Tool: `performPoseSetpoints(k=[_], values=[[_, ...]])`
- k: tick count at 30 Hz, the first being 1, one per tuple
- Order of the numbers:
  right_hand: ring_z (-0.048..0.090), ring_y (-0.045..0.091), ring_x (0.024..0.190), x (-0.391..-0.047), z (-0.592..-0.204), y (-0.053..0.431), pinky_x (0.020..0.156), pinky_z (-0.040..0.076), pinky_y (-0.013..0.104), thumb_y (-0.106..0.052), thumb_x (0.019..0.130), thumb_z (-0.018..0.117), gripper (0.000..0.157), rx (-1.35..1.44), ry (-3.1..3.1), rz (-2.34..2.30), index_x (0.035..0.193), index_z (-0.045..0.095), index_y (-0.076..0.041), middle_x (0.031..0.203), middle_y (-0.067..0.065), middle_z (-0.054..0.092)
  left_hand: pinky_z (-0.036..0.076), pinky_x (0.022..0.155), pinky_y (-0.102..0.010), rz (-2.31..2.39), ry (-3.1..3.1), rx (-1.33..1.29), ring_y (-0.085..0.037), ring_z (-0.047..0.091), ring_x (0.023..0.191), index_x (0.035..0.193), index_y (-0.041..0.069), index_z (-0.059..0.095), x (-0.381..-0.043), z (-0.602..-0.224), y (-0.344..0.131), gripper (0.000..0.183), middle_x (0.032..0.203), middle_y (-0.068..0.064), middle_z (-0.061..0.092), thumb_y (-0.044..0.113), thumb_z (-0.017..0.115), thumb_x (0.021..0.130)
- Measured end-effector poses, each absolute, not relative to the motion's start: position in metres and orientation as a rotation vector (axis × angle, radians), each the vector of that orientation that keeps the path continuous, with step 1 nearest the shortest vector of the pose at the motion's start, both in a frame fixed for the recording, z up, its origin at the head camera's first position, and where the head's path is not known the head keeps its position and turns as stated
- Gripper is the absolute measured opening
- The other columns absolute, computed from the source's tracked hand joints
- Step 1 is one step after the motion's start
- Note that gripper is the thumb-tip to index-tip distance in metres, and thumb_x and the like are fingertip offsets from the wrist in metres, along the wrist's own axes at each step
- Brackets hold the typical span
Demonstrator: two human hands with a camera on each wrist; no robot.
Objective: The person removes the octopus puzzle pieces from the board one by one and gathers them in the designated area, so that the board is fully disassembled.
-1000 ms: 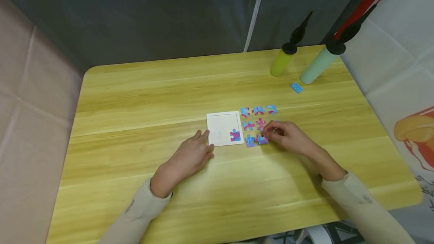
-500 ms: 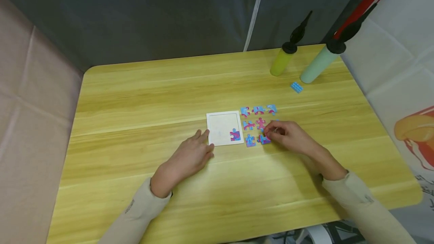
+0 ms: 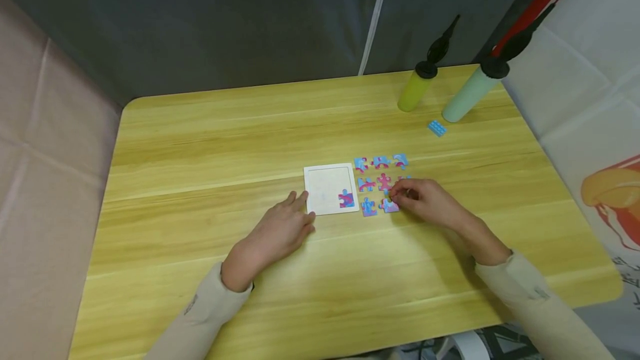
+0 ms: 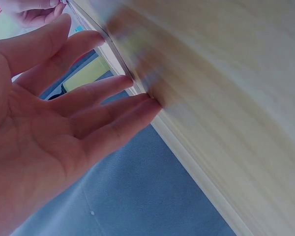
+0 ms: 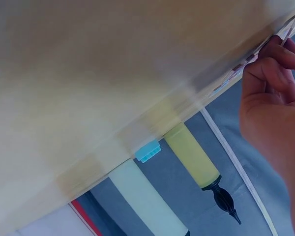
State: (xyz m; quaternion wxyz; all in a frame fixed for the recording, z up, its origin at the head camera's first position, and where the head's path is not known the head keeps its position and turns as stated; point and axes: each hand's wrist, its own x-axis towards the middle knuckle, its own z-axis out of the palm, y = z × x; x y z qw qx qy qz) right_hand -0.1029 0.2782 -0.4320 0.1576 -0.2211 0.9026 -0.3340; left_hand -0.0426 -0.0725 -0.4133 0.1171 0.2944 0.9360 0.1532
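A square white puzzle tray point(image 3: 325, 188) lies on the table, with one pink and blue puzzle piece point(image 3: 346, 199) in its lower right corner. At the tray's left edge, my left hand point(image 3: 280, 229) rests its fingertips, fingers fairly straight and spread; the left wrist view shows the palm with nothing in it. Just right of the tray, my right hand point(image 3: 425, 203) pinches a jigsaw piece point(image 3: 389, 205) between thumb and forefinger. In the right wrist view that piece appears as a thin edge at the fingertips. Part of it is hidden by the fingers.
Several loose jigsaw pieces point(image 3: 381, 162) lie in rows right of the tray, one partly behind my right hand. Farther back stand a yellow pump point(image 3: 412, 92) and a pale green pump point(image 3: 470, 96), with a blue toy brick point(image 3: 437, 128) in front. A dark curtain point(image 3: 225, 26) hangs behind the table.
The jigsaw piece in my right hand has shifted slightly right and changed tilt, its face going darker and then lighter. My left hand has stayed at the tray.
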Motion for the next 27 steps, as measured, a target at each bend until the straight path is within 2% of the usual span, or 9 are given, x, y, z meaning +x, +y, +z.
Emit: performPoseSetpoints(k=[12, 27], values=[[0.055, 0.011, 0.075, -0.1045, -0.4314, 0.2774, 0.066, 0.047, 0.022, -0.005, 0.1, 0.065, 0.011, -0.63, 2.571, -0.939, 0.104, 0.073, -0.01, 0.089, 0.0, 0.07, 0.051, 0.102, -0.064, 0.469, 2.74, 0.857, -0.06, 0.049, 0.135, 0.1, 0.007, 0.074, -0.0422, -0.4136, -0.0725, 0.017, 0.149, -0.035, 0.05, 0.022, 0.066, 0.101], [0.053, 0.012, 0.073, -0.1043, -0.4331, 0.2753, 0.063, 0.045, 0.022, -0.009, 0.1, 0.067, 0.007, -0.604, 2.58, -0.95, 0.103, 0.074, -0.01, 0.089, 0.001, 0.068, 0.054, 0.098, -0.063, 0.445, 2.761, 0.892, -0.06, 0.052, 0.131, 0.099, 0.008, 0.074, -0.0433, -0.4158, -0.0734, 0.015, 0.146, -0.035, 0.053, 0.02, 0.067, 0.101]])
